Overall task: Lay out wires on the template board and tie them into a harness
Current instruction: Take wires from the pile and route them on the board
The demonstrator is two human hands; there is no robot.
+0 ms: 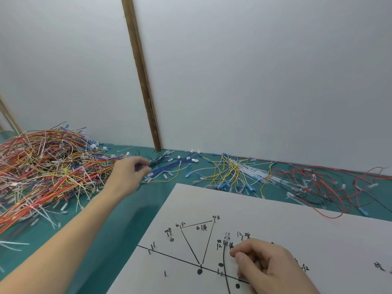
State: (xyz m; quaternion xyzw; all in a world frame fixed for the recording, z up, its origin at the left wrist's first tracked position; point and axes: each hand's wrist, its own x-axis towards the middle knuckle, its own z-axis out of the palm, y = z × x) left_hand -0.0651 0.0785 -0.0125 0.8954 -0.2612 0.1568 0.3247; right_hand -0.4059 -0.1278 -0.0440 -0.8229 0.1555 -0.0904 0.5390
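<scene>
The white template board [275, 217] lies at the lower right, marked with black lines, dots, handwritten labels and small metal pins. One black wire [224, 264] with a clear connector at its top end runs down the board between pins. My right hand [265, 264] rests on the board beside that wire, fingers curled; whether they hold the wire is unclear. My left hand [131, 175] reaches far forward to the bundle of blue and black wires [167, 166] on the green table, fingers curled at its left end.
A big tangled heap of red, orange and yellow wires [46, 170] fills the left of the green table [106, 230]. Yellow and white wires [233, 175] lie behind the board, red and black wires [322, 187] at the right. A wooden post [144, 85] stands against the white wall.
</scene>
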